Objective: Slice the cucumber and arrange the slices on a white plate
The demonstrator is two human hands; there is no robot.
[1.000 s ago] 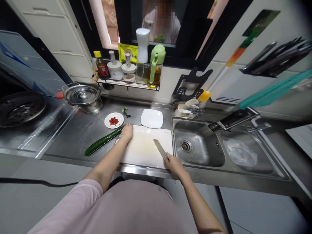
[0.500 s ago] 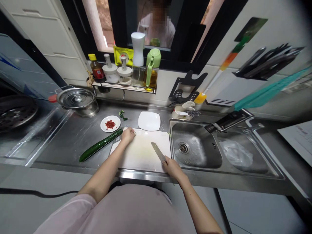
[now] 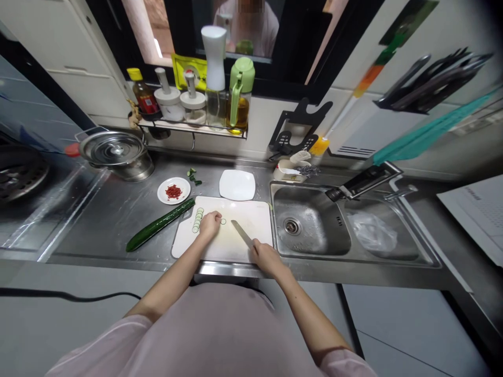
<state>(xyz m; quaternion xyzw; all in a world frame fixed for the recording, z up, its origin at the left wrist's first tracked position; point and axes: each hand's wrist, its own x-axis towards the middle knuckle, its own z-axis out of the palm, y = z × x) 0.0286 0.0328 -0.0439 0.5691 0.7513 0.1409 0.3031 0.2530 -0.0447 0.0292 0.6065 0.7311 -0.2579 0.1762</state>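
My right hand (image 3: pixel 266 257) is closed round the handle of a knife (image 3: pixel 242 232). Its blade points away to the upper left, over the white cutting board (image 3: pixel 236 250). On the board's left half, my left hand (image 3: pixel 211 224) has curled, pinched fingers. A single cucumber slice (image 3: pixel 223 221) lies right beside those fingertips; whether they touch it, or hold another piece, I cannot tell. Several thin cucumber slices (image 3: pixel 197 220) form a row left of that hand. The long dark green cucumber (image 3: pixel 160 225) rests on the counter, its upper end at the board's left edge.
Behind the board are a white plate (image 3: pixel 237 185), a small plate (image 3: pixel 161 192) with red chopped bits and green scraps (image 3: pixel 191 173). A lidded pot (image 3: pixel 133 166) stands left. The double sink (image 3: pixel 314 225) lies right; a bottle rack (image 3: pixel 196 129) hangs behind.
My left hand has shifted slightly right and down across the board, and the row of slices now shows. The knife, in my right hand, stays angled over the board. The view has tilted down.
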